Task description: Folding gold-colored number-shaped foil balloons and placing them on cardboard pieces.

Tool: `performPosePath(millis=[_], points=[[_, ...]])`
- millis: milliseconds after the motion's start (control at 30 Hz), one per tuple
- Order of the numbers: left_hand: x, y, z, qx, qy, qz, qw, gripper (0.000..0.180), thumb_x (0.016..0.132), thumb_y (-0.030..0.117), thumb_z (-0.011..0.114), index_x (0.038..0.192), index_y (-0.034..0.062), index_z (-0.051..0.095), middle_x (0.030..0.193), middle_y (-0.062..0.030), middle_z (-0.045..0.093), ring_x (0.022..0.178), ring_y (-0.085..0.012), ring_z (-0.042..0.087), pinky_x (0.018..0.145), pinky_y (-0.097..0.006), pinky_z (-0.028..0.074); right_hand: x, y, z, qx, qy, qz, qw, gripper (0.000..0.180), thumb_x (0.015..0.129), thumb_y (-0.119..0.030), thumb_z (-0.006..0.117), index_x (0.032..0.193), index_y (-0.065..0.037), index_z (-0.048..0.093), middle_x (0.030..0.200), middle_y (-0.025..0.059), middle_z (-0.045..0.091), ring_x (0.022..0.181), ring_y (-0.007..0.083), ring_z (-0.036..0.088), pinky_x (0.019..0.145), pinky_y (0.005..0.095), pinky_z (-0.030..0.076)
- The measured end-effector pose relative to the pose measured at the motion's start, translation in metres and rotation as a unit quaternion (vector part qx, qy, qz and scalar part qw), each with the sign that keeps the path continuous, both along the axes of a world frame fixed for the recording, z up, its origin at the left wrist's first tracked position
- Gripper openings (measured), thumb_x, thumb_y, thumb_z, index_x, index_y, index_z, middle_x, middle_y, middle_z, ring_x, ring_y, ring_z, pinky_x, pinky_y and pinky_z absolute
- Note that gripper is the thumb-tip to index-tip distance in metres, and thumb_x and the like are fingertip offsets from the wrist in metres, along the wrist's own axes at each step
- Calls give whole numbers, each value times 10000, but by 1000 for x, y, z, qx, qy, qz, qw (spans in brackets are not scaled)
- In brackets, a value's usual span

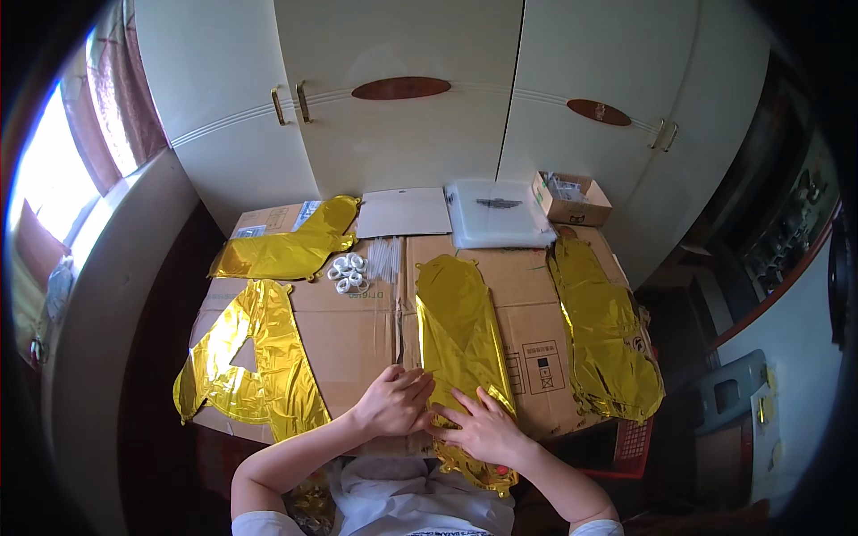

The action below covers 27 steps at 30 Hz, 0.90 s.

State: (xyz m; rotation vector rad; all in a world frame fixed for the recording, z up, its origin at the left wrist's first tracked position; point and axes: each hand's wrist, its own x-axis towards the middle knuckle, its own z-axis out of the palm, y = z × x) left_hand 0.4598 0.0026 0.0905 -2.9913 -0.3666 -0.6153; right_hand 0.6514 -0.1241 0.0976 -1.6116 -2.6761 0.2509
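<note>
In front of me a flat gold foil balloon (456, 308) lies lengthwise, its near end reaching the table edge by my lap. My left hand (396, 402) is at its left edge, the fingers curled together over the foil. My right hand (480, 427) rests on the balloon's lower part with fingers spread. Between the hands the fingertips come close; a small detail there is hidden. To the left lies an A-shaped gold foil balloon (281, 357) with a triangular hole. Another gold foil balloon (286, 254) is at the far left, and a wrinkled one (603, 330) at the right.
Flattened cardboard (350, 326) covers the table. White ribbon rolls (349, 272) and thin clear straws (384, 259) sit behind the hands. Farther back are a pale board (405, 212), a stack of clear plastic bags (500, 219) and a small carton (572, 204). A red basket (630, 442) stands below right.
</note>
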Motion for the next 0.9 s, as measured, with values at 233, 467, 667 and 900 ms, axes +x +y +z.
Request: performPosePath(millis=[233,467,667,900], points=[[10,9,7,-10,4,55,998,372,804,318,631,1006,9,668,1079,-94,665,1038,-195,583,842,-368,435,2,-1,-10,40,17,5,999,397,908,-389,537,1305,-400,530,1438,-1,424,1359,330,346,1073,606,282],[18,25,6,17,-32,64,997,345,835,333,608,909,3,671,983,-82,661,935,-188,577,810,-347,417,2,1,-8,43,22,10,999,393,913,-392,528,1306,-383,534,1435,4,436,1358,332,347,1065,609,292],[31,48,-3,18,4,95,995,304,815,326,631,848,25,665,934,-85,664,910,-205,580,811,-359,409,2,0,-8,27,20,7,999,400,926,-398,498,1325,-377,522,1470,6,404,1373,334,333,1090,603,250],[47,77,1,18,2,94,995,300,826,346,624,764,54,656,815,-71,654,890,-213,584,823,-364,400,2,1,-5,1,0,7,1000,411,943,-400,460,1353,-388,490,1511,-1,345,1397,329,301,1109,601,218]])
